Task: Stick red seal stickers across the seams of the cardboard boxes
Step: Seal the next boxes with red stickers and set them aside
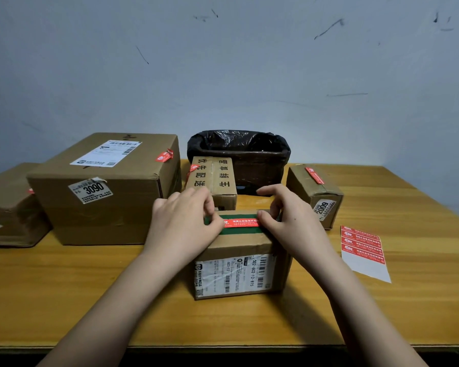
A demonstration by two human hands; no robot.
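A small cardboard box [239, 263] with green tape along its top and a white shipping label on its front stands in the middle of the table. A red seal sticker [241, 223] lies across the green tape on its top. My left hand [186, 221] presses the sticker's left end with thumb and fingertips. My right hand [284, 215] holds down the right end. A sticker sheet [363, 247] with several red seals lies flat to the right of the box.
A large box [104, 192] marked 3090, a box [8, 207] at the far left, a printed box [214, 178] behind and a small box [316, 192] marked 2009 each carry a red seal. A bin [239, 157] lined with black plastic stands at the back. The wooden table [90, 287] ends near me.
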